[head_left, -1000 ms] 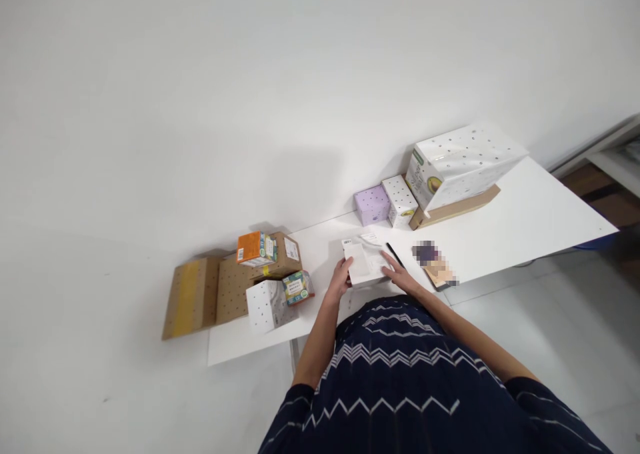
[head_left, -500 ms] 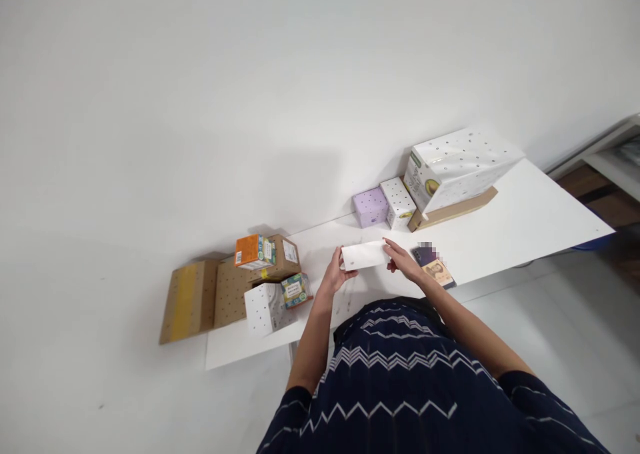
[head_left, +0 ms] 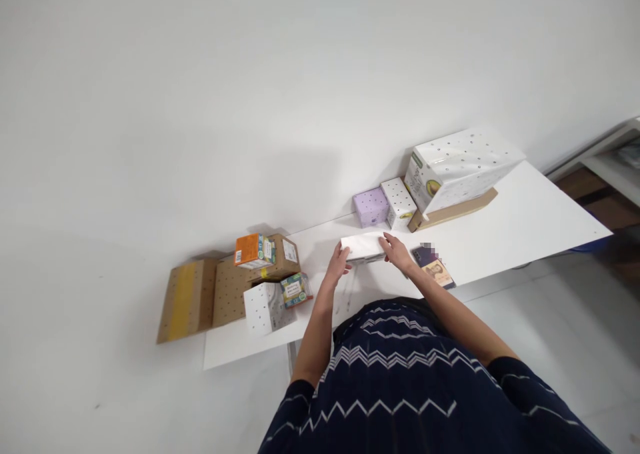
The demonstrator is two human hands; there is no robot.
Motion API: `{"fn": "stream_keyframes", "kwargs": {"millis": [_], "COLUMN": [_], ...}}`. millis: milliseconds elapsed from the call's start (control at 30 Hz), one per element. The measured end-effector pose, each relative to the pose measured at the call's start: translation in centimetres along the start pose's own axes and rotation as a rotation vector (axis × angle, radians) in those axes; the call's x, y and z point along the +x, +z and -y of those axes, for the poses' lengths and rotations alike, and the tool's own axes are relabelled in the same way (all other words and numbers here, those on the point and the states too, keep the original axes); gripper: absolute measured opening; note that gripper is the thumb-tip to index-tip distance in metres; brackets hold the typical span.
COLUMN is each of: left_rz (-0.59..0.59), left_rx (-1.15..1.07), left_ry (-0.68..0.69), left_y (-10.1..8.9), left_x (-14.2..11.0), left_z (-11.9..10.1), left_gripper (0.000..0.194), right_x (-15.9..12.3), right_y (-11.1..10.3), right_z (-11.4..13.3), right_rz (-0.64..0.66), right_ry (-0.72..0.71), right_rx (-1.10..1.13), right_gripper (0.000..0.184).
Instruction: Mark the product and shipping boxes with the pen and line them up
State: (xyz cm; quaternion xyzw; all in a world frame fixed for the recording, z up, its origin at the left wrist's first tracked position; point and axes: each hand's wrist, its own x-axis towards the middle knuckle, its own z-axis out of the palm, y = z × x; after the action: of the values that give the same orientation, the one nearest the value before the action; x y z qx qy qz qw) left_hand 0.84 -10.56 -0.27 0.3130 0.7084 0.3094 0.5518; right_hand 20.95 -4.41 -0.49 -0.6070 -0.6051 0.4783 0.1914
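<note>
A white box [head_left: 363,245] is held between both hands over the white table [head_left: 320,257], one narrow plain side facing up and a darker face showing below. My left hand [head_left: 339,263] grips its left end, thumb near the upper edge. My right hand [head_left: 396,250] grips the right end, fingers over the top. Just right of my right hand lies a phone [head_left: 434,266] with a picture on its back. Behind the held box, by the wall, stand a purple box [head_left: 371,207] and a small white dotted box [head_left: 399,202].
At the right back, a large white avocado-printed box [head_left: 463,167] rests on flat cardboard [head_left: 453,212]. To the left are cardboard boxes [head_left: 187,301], an orange box [head_left: 247,250], a green-labelled box [head_left: 296,290] and a white dotted box [head_left: 260,309]. A shelf [head_left: 607,171] stands far right.
Both hands have turned the white box, so its broad printed face no longer faces up and a narrow plain side does. It has then tipped slightly, showing a darker face below.
</note>
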Motion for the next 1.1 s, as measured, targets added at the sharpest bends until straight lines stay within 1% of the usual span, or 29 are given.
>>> {"fn": "stream_keyframes", "kwargs": {"millis": [100, 233, 333, 400, 433, 500, 600, 633, 700, 767, 900, 1000, 1100], "left_rz": [0.001, 0.010, 0.013, 0.016, 0.014, 0.002, -0.051, -0.070, -0.102, -0.127, -0.203, -0.278, -0.331], "left_rx": [-0.014, -0.041, -0.056, -0.064, -0.064, -0.053, -0.030, -0.020, 0.011, 0.064, 0.229, 0.374, 0.591], "left_ry": [0.011, 0.009, 0.009, 0.019, 0.023, 0.027, 0.020, 0.020, 0.033, 0.077, 0.277, 0.409, 0.518], "left_y": [0.0, 0.0, 0.1, 0.0, 0.0, -0.1, -0.2, -0.2, -0.2, -0.2, -0.5, -0.6, -0.4], "left_x": [0.2, 0.1, 0.0, 0.1, 0.2, 0.4, 0.3, 0.2, 0.0, -0.3, -0.9, -1.4, -1.9], "left_z": [-0.3, -0.6, -0.5, -0.3, -0.2, 0.0, 0.0, -0.1, -0.3, -0.4, -0.3, -0.4, -0.8], "left_gripper": [0.060, 0.061, 0.062, 0.062, 0.062, 0.063, 0.068, 0.070, 0.072, 0.070, 0.064, 0.059, 0.060], "right_x": [0.2, 0.1, -0.4, -0.8, -1.0, -1.1, -1.0, -1.0, -0.9, -1.0, -1.1, -0.9, -0.8], "right_y": [-0.2, -0.4, -0.5, -0.6, -0.6, -0.6, -0.7, -0.6, -0.3, 0.2, 1.1, 1.2, 0.7], "right_z": [0.3, 0.2, -0.6, -1.5, -2.0, -3.2, -5.0, -5.6, -6.5, -7.2, -7.9, -8.0, -7.8], "right_rz": [-0.006, 0.039, 0.088, 0.082, 0.067, 0.044, 0.047, 0.050, 0.059, 0.072, 0.095, 0.099, 0.086], "right_ry": [0.005, 0.076, 0.115, 0.140, 0.146, 0.148, 0.163, 0.176, 0.209, 0.247, 0.319, 0.345, 0.325], "right_rx": [-0.020, 0.103, 0.252, 0.311, 0.305, 0.137, -0.241, -0.325, -0.404, -0.471, -0.528, -0.505, -0.427], "right_gripper": [0.050, 0.052, 0.054, 0.055, 0.056, 0.055, 0.043, 0.038, 0.033, 0.033, 0.030, 0.024, 0.015]}}
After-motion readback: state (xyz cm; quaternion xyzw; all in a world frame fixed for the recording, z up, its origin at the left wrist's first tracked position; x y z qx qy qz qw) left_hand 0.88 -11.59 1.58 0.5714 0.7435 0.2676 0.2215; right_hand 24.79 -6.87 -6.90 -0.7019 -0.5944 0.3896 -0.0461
